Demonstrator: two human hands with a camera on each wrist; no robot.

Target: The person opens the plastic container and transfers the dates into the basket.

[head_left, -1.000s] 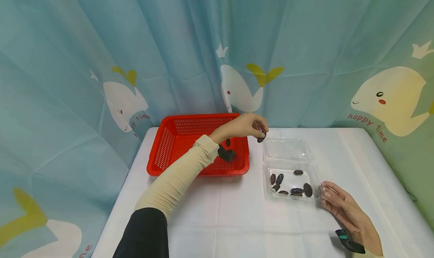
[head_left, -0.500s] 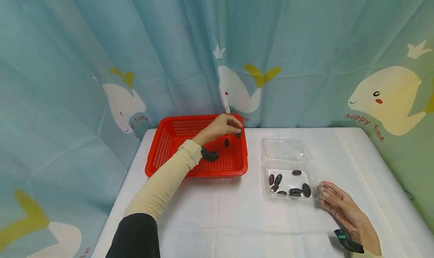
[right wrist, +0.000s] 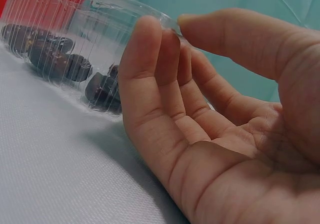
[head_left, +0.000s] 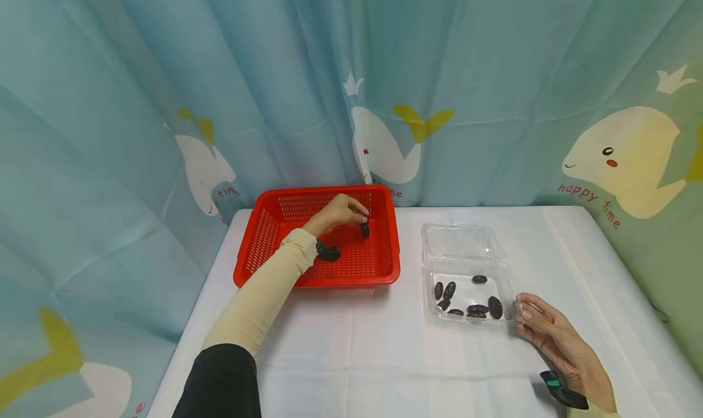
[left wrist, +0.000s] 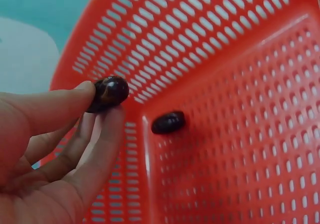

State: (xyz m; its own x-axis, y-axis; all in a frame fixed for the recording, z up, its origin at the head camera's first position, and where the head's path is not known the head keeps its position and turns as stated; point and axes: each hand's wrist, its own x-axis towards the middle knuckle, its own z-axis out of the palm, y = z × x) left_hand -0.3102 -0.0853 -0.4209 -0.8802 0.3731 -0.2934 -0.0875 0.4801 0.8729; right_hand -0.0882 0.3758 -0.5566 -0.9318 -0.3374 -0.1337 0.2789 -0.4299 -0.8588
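Note:
My left hand [head_left: 337, 213] is over the right half of a red plastic basket [head_left: 391, 241]. Between its thumb and fingers it pinches a dark, shiny date [left wrist: 111, 92]. A second date [left wrist: 168, 123] lies on the basket floor just beyond the fingertips. Over on the right, my right hand [head_left: 562, 338] pinches the near right corner of a clear plastic clamshell box [head_left: 464, 271]. Several dates, among them a large one [head_left: 495, 307], lie in the box's near half, mostly along the front and left. Its lid [head_left: 460, 241] is folded back, away from me.
Both containers stand on a table with a white cloth [head_left: 384, 357], the basket left of the box with a gap between them. A blue-green curtain [head_left: 285, 100] printed with whales hangs behind the table and along its sides.
My left hand has moved left, from beside the box lid to inside the basket, with the date still pinched. My right hand stays on the box corner. The dates in the box lie as before.

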